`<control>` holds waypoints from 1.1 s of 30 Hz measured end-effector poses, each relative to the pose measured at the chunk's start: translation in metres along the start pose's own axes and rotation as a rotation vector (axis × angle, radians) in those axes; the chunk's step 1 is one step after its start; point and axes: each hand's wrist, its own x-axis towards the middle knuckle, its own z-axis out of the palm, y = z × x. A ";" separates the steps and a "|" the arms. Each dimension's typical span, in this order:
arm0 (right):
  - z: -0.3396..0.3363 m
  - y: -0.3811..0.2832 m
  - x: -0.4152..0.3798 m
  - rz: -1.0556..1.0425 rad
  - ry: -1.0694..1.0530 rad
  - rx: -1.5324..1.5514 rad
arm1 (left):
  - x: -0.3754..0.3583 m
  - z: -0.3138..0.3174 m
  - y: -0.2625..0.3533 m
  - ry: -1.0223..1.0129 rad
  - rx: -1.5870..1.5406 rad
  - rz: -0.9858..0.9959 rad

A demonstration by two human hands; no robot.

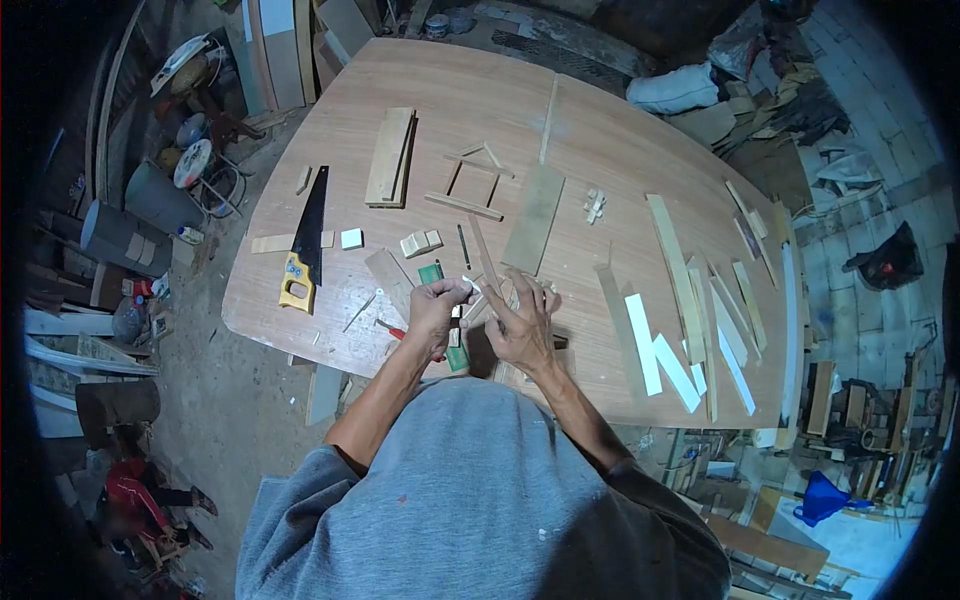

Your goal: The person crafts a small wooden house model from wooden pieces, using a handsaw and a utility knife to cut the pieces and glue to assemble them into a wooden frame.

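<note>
My left hand [432, 312] is closed, with a small pale piece [470, 286] pinched at its fingertips. Just right of it, my right hand [522, 328] is low over the table, fingers spread and bent, its index fingertip close to that piece. A thin wooden strip [482, 246] runs up the table from between the hands. Green-and-white packs [430, 273] lie around my left hand, and a red-handled tool [391, 330] lies beside its wrist. Beyond the hands are a dark pencil-like stick [464, 246] and a flat grey-brown board [535, 219].
On the wooden table [330, 120] lie a yellow-handled saw [303, 240], stacked planks [390, 160], a small wooden frame [470, 185], notched blocks [421, 243] and a white-topped block [352, 239]. Several long strips [680, 270] cover the right side. A person in red [135, 500] sits at lower left.
</note>
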 end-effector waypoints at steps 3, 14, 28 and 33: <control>0.007 -0.001 -0.002 -0.024 0.016 -0.030 | -0.001 0.000 -0.001 0.006 0.013 0.005; 0.002 -0.006 -0.005 0.031 0.025 0.067 | 0.000 -0.004 -0.004 -0.042 -0.203 -0.065; 0.015 0.014 -0.027 0.103 0.102 0.285 | 0.002 -0.012 -0.001 -0.159 -0.355 -0.134; 0.033 0.081 -0.062 0.546 0.055 -0.143 | 0.005 -0.021 -0.003 -0.123 -0.338 -0.128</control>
